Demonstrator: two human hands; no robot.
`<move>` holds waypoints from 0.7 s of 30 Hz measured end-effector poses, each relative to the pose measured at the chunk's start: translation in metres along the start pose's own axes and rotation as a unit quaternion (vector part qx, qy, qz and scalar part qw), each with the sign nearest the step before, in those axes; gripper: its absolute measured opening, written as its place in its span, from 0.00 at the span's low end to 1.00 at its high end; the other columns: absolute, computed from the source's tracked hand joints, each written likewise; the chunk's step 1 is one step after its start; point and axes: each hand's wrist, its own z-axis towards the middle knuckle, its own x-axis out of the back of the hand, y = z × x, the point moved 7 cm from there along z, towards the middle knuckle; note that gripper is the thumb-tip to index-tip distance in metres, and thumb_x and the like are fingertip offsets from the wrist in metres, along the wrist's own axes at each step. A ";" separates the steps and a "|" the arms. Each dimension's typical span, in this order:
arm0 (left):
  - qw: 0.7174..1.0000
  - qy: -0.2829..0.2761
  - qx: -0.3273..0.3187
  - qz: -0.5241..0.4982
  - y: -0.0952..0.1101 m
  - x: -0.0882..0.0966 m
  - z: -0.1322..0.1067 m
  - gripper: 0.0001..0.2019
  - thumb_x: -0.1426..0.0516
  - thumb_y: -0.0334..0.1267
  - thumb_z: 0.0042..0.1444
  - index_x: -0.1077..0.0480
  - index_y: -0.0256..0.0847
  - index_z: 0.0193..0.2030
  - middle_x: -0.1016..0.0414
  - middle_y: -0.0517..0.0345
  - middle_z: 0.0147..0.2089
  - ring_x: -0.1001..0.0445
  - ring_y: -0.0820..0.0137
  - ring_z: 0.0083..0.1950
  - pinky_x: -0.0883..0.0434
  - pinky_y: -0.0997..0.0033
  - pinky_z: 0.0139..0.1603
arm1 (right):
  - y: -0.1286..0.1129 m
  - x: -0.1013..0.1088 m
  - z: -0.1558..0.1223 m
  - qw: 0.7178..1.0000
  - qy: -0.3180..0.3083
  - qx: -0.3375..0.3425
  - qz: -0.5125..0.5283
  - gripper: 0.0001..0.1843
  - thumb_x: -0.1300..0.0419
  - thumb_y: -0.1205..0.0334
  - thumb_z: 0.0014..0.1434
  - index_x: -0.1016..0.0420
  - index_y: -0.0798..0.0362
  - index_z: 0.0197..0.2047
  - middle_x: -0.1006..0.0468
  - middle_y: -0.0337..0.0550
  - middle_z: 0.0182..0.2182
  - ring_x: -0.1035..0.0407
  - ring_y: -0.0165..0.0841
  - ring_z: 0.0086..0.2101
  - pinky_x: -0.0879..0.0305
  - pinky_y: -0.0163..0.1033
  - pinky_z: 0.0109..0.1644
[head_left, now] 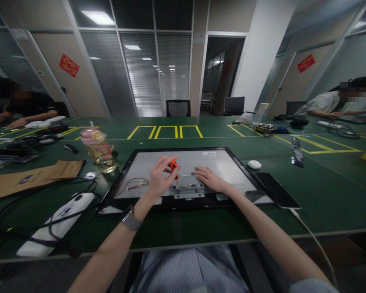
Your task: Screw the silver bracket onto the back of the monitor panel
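My left hand (160,176) pinches the orange handle of a screwdriver (173,164) between thumb and fingers. Its shaft points down at the left end of a silver metal bracket (189,192) with video ports in it; whether the tip sits in a screw is too small to tell. The bracket lies at the near edge of a black-framed display panel (146,158), which rests back side up on the table. Just right of the bracket, my right hand (212,179) is open, fingers stretched out on the panel. Thin loose wires (134,185) lie on the panel's left part.
A white power strip (59,221) with black cables and a lidded drink cup (99,150) stand left, near brown paper packaging (49,175). To the right are a charging phone (277,189), a white earbud case (254,164) and a metal bowl (265,127). Other people sit at both far sides.
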 end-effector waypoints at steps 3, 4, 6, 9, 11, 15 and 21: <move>0.997 -0.055 0.012 -0.051 0.003 -0.008 -0.001 0.14 0.48 0.33 0.58 0.33 0.42 0.51 0.32 0.54 0.44 0.28 0.76 0.36 0.26 0.79 0.32 | -0.002 0.001 -0.001 1.000 -0.004 0.001 0.001 0.27 0.63 0.46 0.65 0.39 0.46 0.60 0.44 0.49 0.63 0.54 0.41 0.63 0.63 0.56 0.65; 0.994 -0.074 0.022 -0.074 0.002 -0.011 -0.002 0.14 0.49 0.33 0.59 0.34 0.41 0.51 0.32 0.53 0.45 0.27 0.75 0.37 0.26 0.77 0.33 | -0.002 0.001 -0.001 1.000 -0.004 0.001 0.001 0.28 0.63 0.46 0.65 0.38 0.46 0.60 0.44 0.49 0.63 0.54 0.41 0.63 0.63 0.56 0.65; 0.990 -0.084 0.034 -0.106 0.001 -0.013 -0.002 0.12 0.49 0.33 0.59 0.33 0.40 0.49 0.32 0.51 0.45 0.27 0.72 0.40 0.27 0.74 0.38 | -0.003 0.002 -0.001 1.000 -0.003 0.001 0.001 0.28 0.63 0.46 0.65 0.38 0.47 0.60 0.44 0.50 0.63 0.53 0.41 0.63 0.63 0.56 0.65; 0.992 -0.033 0.039 -0.112 -0.003 -0.007 0.000 0.07 0.43 0.35 0.54 0.28 0.40 0.41 0.34 0.53 0.42 0.30 0.70 0.43 0.30 0.70 0.44 | -0.004 0.002 -0.001 1.000 0.002 0.003 0.001 0.27 0.62 0.46 0.65 0.38 0.47 0.60 0.43 0.49 0.63 0.52 0.40 0.63 0.62 0.55 0.65; 0.991 -0.009 0.056 -0.121 -0.006 -0.003 0.001 0.05 0.42 0.36 0.54 0.27 0.40 0.37 0.35 0.55 0.39 0.31 0.71 0.41 0.31 0.71 0.43 | -0.003 0.002 -0.001 1.000 0.005 0.003 0.001 0.27 0.63 0.46 0.65 0.38 0.46 0.60 0.43 0.49 0.63 0.52 0.40 0.63 0.62 0.55 0.65; 0.974 -0.041 0.104 -0.197 -0.011 -0.008 0.000 0.12 0.52 0.37 0.62 0.29 0.39 0.44 0.32 0.55 0.37 0.30 0.71 0.39 0.31 0.70 0.41 | -0.002 0.001 -0.001 1.000 0.007 0.001 0.000 0.28 0.63 0.46 0.65 0.37 0.47 0.60 0.42 0.49 0.63 0.52 0.40 0.63 0.62 0.55 0.65; 0.983 -0.002 0.090 -0.158 -0.014 -0.003 0.001 0.10 0.46 0.39 0.58 0.25 0.40 0.37 0.35 0.55 0.38 0.33 0.70 0.42 0.33 0.71 0.43 | 0.001 -0.001 0.000 1.000 0.005 0.006 -0.001 0.27 0.63 0.46 0.65 0.38 0.46 0.60 0.43 0.48 0.63 0.52 0.40 0.63 0.62 0.56 0.64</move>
